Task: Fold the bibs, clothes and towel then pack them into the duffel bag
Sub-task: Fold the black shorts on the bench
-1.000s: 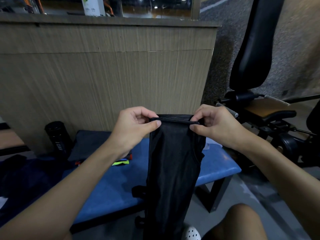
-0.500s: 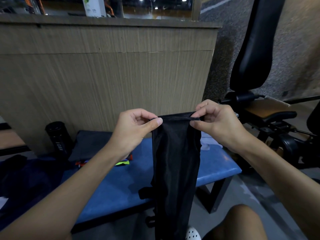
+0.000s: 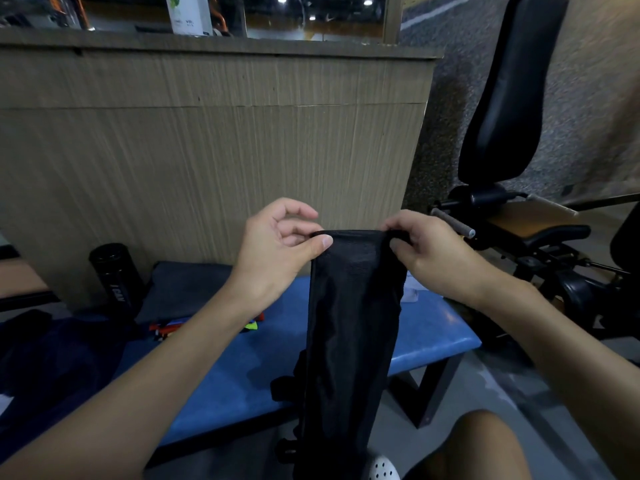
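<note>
left hand point(image 3: 277, 251) pinching top-left corner of black mesh garment point(image 3: 353, 323) | right hand point(image 3: 433, 261) pinching top-right corner | garment hanging straight down between both hands, long axis vertical, draping before blue bench point(image 3: 242, 368) | hands level, equally near

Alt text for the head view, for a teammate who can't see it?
The left hand and right hand each pinch a top corner of a long black garment, which hangs down in front of a blue bench. A grey folded cloth lies on the bench, with a black bottle upright beside it.
</note>
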### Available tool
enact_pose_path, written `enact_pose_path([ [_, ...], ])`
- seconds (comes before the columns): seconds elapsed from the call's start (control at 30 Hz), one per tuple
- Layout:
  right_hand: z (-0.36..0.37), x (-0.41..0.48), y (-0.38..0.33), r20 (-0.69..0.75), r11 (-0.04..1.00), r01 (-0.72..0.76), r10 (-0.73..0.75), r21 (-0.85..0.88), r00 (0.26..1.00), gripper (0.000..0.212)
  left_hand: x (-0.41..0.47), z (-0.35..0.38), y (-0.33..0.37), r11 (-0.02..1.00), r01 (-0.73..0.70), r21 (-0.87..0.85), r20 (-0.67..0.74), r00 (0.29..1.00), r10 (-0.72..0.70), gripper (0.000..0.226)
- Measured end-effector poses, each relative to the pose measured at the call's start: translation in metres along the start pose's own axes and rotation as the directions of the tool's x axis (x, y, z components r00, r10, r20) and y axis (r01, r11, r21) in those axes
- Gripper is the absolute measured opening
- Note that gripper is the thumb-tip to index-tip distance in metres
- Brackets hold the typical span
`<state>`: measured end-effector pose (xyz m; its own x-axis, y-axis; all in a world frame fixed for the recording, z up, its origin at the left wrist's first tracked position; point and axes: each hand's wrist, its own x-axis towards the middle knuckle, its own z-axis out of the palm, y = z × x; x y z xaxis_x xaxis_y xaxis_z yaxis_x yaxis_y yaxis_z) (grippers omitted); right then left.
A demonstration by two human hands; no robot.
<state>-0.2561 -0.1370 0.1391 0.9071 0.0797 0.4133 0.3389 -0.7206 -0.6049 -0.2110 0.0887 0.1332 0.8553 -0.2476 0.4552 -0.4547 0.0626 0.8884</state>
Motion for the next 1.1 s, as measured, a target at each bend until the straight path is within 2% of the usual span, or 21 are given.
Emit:
enact_pose_path([
  [0.07,0.002,0.0,-0.005,0.031,0.998,0.031,-0.029,-0.062,0.999,0.031,0.0,0.002,0.001,1.0,-0.006,0.005,0.022,1.0,0.006,0.033],
  [0.13,0.005,0.003,-0.01,0.085,0.987,0.064,-0.052,-0.149,0.995,0.046,0.001,0.003,0.002,1.0,-0.005,0.01,0.049,0.999,0.005,0.033],
  [0.17,0.006,0.004,-0.014,0.107,0.977,0.093,-0.074,-0.19,0.992,0.045,0.001,0.004,0.002,1.0,-0.004,0.014,0.061,0.998,0.004,0.033],
  [0.27,0.012,0.01,-0.023,0.073,0.942,0.226,-0.214,-0.25,0.974,0.011,0.002,0.003,0.002,1.0,-0.008,0.007,0.071,0.997,0.008,0.034],
  [0.3,0.014,0.012,-0.025,0.054,0.941,0.236,-0.229,-0.243,0.972,0.009,0.001,0.003,0.001,1.0,-0.011,-0.003,0.065,0.998,0.011,0.035],
  [0.43,0.014,0.013,-0.035,0.038,0.971,0.195,-0.192,-0.134,0.981,0.008,-0.012,0.007,-0.01,0.997,0.008,-0.074,0.024,1.0,-0.007,0.043],
  [0.63,0.009,0.014,-0.028,0.048,0.962,0.198,-0.192,-0.186,0.98,0.007,-0.012,0.009,-0.01,0.993,-0.033,-0.115,-0.042,0.999,0.028,0.044],
  [0.67,0.008,0.014,-0.029,0.054,0.96,0.201,-0.194,-0.195,0.98,0.011,-0.011,0.01,-0.008,0.993,-0.044,-0.108,-0.024,0.999,0.042,0.044],
  [0.77,0.004,0.016,-0.039,0.069,0.952,0.215,-0.205,-0.217,0.976,0.04,-0.009,0.015,0.0,0.993,-0.065,-0.1,0.027,0.997,0.068,0.042],
  [0.9,0.005,0.023,-0.044,0.031,0.901,0.33,-0.335,-0.282,0.942,0.022,-0.01,0.022,-0.007,0.994,-0.026,-0.108,-0.001,1.0,0.026,0.04],
  [1.03,0.002,0.021,-0.042,-0.034,0.938,0.231,-0.248,-0.259,0.968,0.023,-0.019,0.028,-0.024,0.988,0.086,-0.13,0.046,0.996,-0.08,0.03],
  [1.1,-0.002,0.019,-0.043,-0.023,0.923,0.205,-0.224,-0.325,0.974,0.022,-0.024,0.028,-0.029,0.976,0.118,-0.181,0.066,0.992,-0.108,0.024],
])
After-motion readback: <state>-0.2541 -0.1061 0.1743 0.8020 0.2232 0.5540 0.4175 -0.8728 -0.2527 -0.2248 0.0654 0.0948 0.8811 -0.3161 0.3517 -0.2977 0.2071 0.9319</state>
